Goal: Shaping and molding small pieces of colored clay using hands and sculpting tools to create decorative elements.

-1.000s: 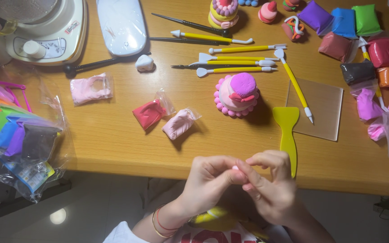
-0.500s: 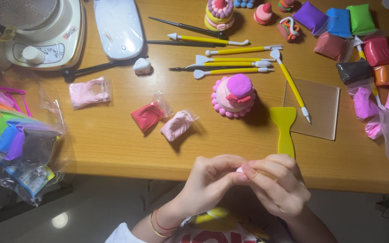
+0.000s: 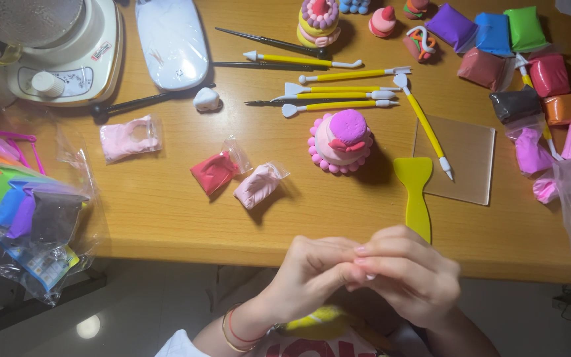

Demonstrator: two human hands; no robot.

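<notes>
My left hand (image 3: 312,274) and my right hand (image 3: 411,274) meet just below the front edge of the wooden table (image 3: 166,218). Their fingertips press together around a tiny pale piece of clay (image 3: 367,272), mostly hidden by the fingers. On the table above them stands a small pink and purple clay cake (image 3: 342,141). A yellow plastic spatula (image 3: 415,195) lies just beyond my right hand. Small bags of red clay (image 3: 214,172) and pink clay (image 3: 258,185) lie to the left of the cake.
Several yellow modelling tools (image 3: 338,92) lie behind the cake, beside a clear square sheet (image 3: 464,162). Coloured clay packs (image 3: 523,59) fill the right side. A bag of clay packs (image 3: 21,211) hangs off the left edge. A white appliance (image 3: 54,53) stands far left.
My hands have stayed together at the table edge, the fingers shifting slightly around the small piece. Nothing on the table has moved.
</notes>
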